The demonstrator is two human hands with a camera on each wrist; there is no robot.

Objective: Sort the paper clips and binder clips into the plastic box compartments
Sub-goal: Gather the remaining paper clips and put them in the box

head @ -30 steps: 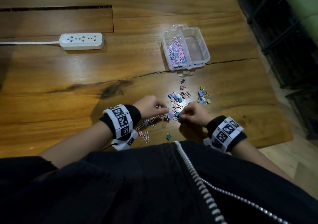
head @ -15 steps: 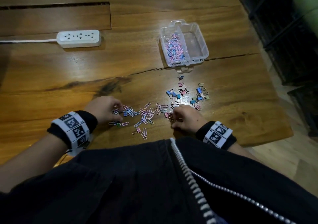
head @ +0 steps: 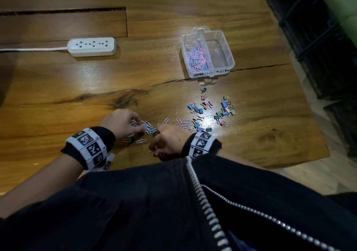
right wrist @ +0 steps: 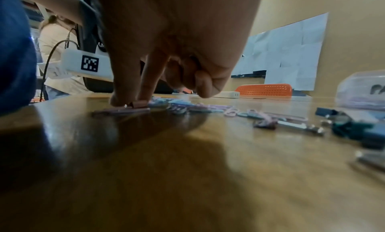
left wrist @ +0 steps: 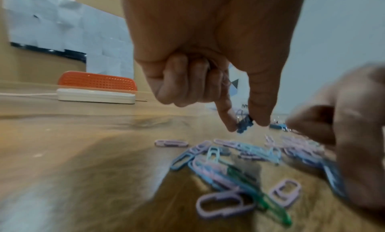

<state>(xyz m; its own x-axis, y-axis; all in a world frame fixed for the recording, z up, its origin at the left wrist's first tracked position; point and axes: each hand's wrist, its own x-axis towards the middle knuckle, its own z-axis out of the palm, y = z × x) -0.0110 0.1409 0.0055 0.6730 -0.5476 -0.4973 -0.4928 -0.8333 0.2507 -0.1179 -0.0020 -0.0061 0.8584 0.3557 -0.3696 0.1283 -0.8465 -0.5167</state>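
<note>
Working close together near the front edge of the wooden surface (head: 58,100), both hands now meet over the loose paper clips (head: 147,128), whereas half a second ago the left hand (head: 120,122) was out to the left, well apart from the right hand (head: 168,141). The left wrist view shows the left grip pinching a small dark blue binder clip (left wrist: 244,124) between index fingertip and thumb, lifted just off the wood, its other fingers curled in. The right grip has thumb and index finger pressed down on a pink clip (right wrist: 138,104) lying flat on the surface, its remaining fingers curled under; whether it is actually pinched I cannot tell. The scattered paper clips lie flat with long axes pointing every which way, strung in a band running left to right between the hands. The binder clips (head: 210,111) sit in a loose cluster farther right and ahead. The plastic box (head: 230,57) stands beyond them, its long axis running away from the person, divider along that axis, with pink and blue paper clips in the left compartment. A white power strip (head: 91,46) lies far left.
</note>
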